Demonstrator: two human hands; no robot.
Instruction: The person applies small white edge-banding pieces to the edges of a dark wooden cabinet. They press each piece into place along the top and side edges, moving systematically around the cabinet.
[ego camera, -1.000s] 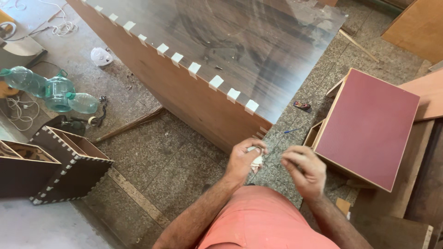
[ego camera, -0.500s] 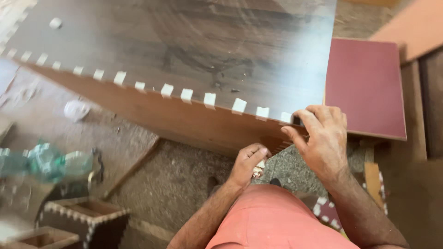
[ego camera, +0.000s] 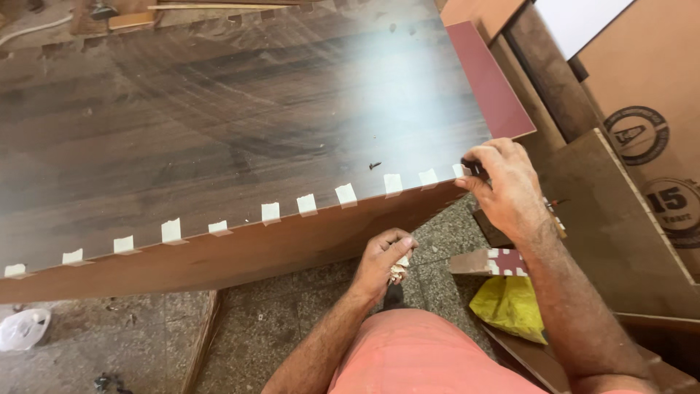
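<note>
A large box with a dark wood-grain laminate top (ego camera: 219,124) and a plain brown side panel fills the view. Several short strips of pale masking tape (ego camera: 345,194) run along its near top edge. My right hand (ego camera: 503,190) rests on the near right corner, with fingertips pinching a tape strip at the edge. My left hand (ego camera: 383,259) hangs lower, in front of the brown side panel, closed on a small wad of pale tape (ego camera: 399,271).
A maroon laminate board (ego camera: 492,80) lies against the box's right side. Brown plywood sheets (ego camera: 620,219) lean at the right. A yellow plastic bag (ego camera: 510,306) lies on the stone floor by my knee. A crumpled white bag (ego camera: 22,328) sits at the lower left.
My right hand rose from in front of my body to the box's near right corner. The view swung closer over the top. My left hand stayed low with the tape wad.
</note>
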